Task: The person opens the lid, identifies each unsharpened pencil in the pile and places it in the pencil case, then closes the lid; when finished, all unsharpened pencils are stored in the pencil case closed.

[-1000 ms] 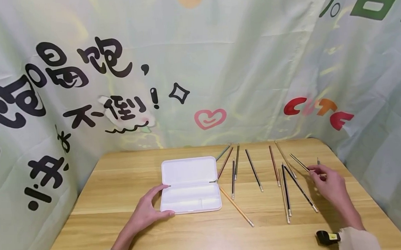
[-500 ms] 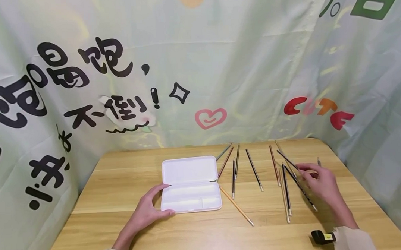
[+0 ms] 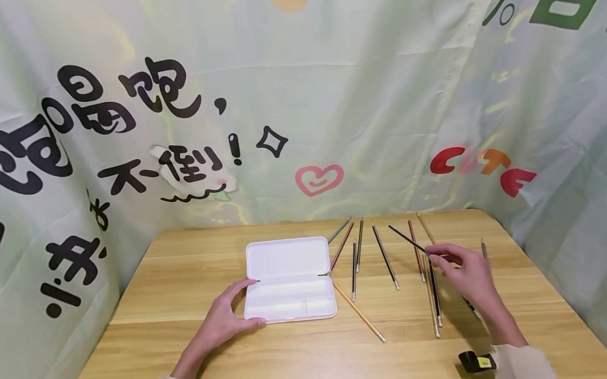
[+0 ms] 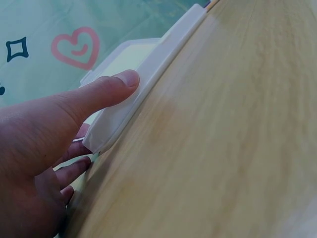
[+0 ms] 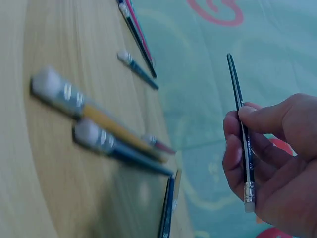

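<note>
An open white pencil case (image 3: 288,259) lies on the table, its lid folded back and nothing in its compartments. My left hand (image 3: 219,318) holds its left end, thumb at the front edge and index finger near the hinge. In the left wrist view, the thumb presses the case's front wall (image 4: 151,74). Above the pencils on the right, my right hand (image 3: 467,274) pinches a dark pencil (image 3: 406,237) between thumb and fingers. Its eraser end (image 5: 249,206) points towards the palm in the right wrist view, the other end up and away.
Under and beside the right hand lie several loose pencils, among them a black one (image 3: 435,297) and a red one (image 3: 416,252). Others, including a black pencil (image 3: 385,259) and a yellow pencil (image 3: 360,313), lie nearer the case. A printed curtain (image 3: 371,107) hangs behind the table.
My right hand has moved left with the dark pencil, across the pencils on the right. The left hand and the case have stayed in place.
</note>
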`<state>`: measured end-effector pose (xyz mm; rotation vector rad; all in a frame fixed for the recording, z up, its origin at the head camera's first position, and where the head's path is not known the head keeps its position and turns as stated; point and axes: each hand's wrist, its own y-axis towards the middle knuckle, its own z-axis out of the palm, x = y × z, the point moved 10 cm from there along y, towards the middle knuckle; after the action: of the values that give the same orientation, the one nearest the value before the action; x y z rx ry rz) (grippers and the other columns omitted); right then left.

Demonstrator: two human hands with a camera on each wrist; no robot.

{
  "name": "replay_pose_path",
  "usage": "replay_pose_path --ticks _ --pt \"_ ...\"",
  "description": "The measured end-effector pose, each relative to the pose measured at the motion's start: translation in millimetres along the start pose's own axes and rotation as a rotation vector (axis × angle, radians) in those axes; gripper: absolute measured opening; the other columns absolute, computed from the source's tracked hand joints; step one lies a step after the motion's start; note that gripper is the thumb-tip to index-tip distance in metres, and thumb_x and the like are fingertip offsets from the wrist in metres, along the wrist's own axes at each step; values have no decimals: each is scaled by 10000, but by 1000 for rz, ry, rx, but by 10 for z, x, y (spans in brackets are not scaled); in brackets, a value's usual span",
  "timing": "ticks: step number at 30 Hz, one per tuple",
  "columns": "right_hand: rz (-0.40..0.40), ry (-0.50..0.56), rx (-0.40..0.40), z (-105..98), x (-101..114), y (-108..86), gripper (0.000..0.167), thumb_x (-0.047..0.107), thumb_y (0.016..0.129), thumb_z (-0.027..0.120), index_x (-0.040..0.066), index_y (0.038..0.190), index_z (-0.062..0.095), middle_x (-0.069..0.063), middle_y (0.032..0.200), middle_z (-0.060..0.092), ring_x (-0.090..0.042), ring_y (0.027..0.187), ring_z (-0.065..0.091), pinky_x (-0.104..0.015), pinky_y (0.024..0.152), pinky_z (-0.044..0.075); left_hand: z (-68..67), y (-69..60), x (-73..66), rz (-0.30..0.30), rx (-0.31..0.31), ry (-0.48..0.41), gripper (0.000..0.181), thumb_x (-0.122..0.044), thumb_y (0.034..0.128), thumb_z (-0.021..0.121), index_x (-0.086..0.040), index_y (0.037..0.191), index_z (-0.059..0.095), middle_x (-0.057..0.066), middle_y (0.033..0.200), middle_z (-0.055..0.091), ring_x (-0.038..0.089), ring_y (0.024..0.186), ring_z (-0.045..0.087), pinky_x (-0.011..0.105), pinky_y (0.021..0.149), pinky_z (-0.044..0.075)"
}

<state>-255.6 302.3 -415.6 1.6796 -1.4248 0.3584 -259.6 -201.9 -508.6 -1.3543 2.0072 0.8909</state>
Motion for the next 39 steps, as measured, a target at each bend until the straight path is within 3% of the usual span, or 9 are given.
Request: replay_pose_path --ticks 6,11,15,23,32,39 --pt "-81 37 -31 94 203 29 193 -62 893 745 11 1070 773 -170 991 751 73 828 642 -67 689 509 3 11 -3 -5 -2 -6 907 -517 640 958 -238 1419 585 57 1483 548 332 1381 481 599 1117 379" --pt "-111 31 -66 194 313 26 174 -56 884 759 55 1012 799 -107 913 756 22 731 616 -112 572 472 5 17 -10 -7 3 4 910 -531 641 952 -234 1419 586 61 1481 550 334 1378 483 602 1112 383" --pt "-115 23 -72 277 409 61 160 -39 885 766 81 982 808 -76 913 759 8 745 613 -148 529 450 4 7 3 -14 3 4 908 -525 643 953 -235 1420 585 68 1488 544 342 1384 476 612 1114 376" --pt "-152 54 -56 464 647 199 157 -49 878 770 59 986 806 -66 947 768 -10 846 659 -102 667 494 3 -7 10 -5 0 -4 900 -525 648 952 -249 1421 582 45 1488 542 328 1388 475 598 1118 377" --pt "-51 117 37 760 808 286 91 128 941 763 121 1027 794 2 968 751 -112 868 652 -217 717 531 -4 1 -19 3 -2 -2 897 -522 652 951 -240 1420 583 40 1485 544 320 1383 480 592 1114 381" --pt "-104 211 155 1051 1026 336 185 -29 916 731 100 1037 786 -19 969 744 -167 866 652 -267 679 520 -12 -5 -15 6 -11 0 892 -524 652 951 -235 1415 589 39 1476 552 319 1377 488 585 1106 395"
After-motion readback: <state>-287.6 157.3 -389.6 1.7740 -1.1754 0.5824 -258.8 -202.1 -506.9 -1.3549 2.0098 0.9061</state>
